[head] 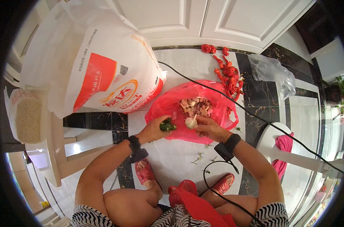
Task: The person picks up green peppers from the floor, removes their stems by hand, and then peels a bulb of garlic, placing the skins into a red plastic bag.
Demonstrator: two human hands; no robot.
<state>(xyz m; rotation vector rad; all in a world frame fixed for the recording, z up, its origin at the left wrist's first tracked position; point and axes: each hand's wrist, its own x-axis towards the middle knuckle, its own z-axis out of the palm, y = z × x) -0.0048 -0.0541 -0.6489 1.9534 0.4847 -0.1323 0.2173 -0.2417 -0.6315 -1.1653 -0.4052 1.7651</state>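
Observation:
My left hand [156,129] holds some dark green, bumpy vegetable pieces [167,125], perhaps green peppers, over the left side of a pink-red plastic bag [166,106]. In my right hand [210,129] is a white garlic bulb [191,122] with its stem up, held between thumb and fingers above the same bag. Just beyond it, a pile of garlic bulbs and loose skins [196,106] lies in the bag. Dried red chili peppers [231,76] are heaped on the floor at the bag's far right side.
A large white flour sack [109,65] stands at the left. A black cable [217,91] crosses over the bag. A clear plastic bag [270,71] lies at the right, beyond a white stool [270,136]. Small green stems [199,156] are scattered before my red sandals [145,171].

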